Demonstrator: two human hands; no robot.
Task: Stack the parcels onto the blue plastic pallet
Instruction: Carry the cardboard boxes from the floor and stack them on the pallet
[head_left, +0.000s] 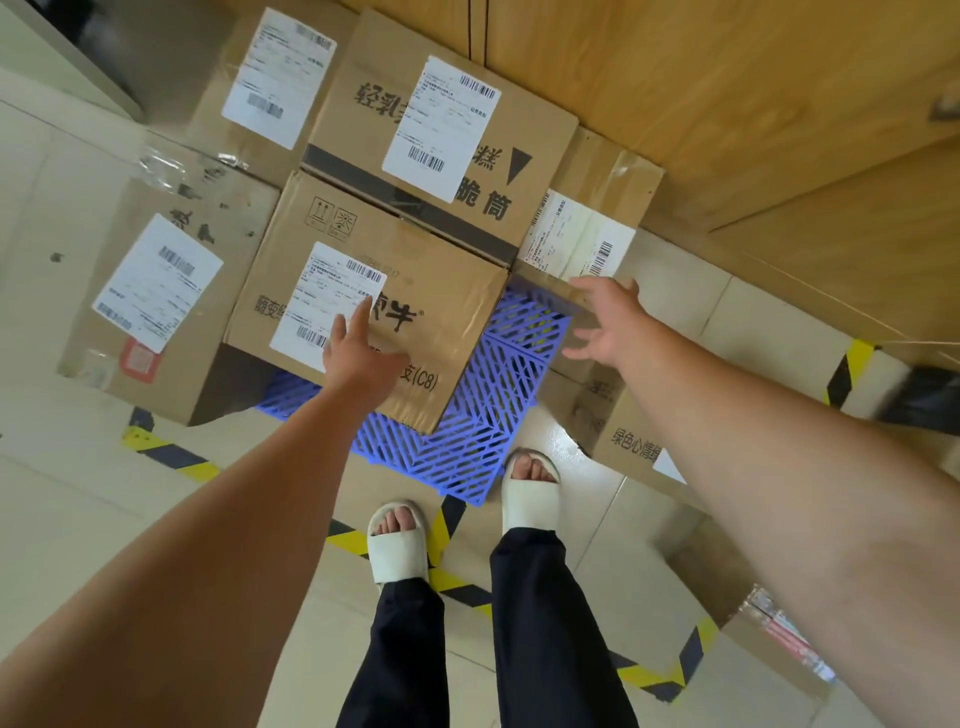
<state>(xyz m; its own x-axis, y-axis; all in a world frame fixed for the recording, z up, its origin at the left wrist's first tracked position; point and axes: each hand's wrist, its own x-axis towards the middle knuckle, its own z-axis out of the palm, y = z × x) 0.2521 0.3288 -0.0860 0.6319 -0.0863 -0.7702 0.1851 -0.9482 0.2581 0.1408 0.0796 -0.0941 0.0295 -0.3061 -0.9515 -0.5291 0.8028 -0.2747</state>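
Note:
A blue slatted plastic pallet (483, 415) lies on the floor in front of my feet. Several brown cardboard parcels with white shipping labels stand on and around it. The nearest parcel (436, 291) sits on the pallet's left part, and my left hand (358, 353) rests flat on its top with straight fingers. A larger parcel (363, 119) stands behind it. My right hand (605, 322) hovers with spread fingers over the near edge of a labelled parcel (602, 208) at the pallet's right. It holds nothing.
A parcel (156, 322) stands on the floor at the left, another (623, 426) at the right under my forearm, and one (769, 654) at the lower right. Yellow-black tape (457, 582) marks the tiled floor. A wooden wall (727, 104) stands behind. My sandalled feet (400, 540) stand just before the pallet.

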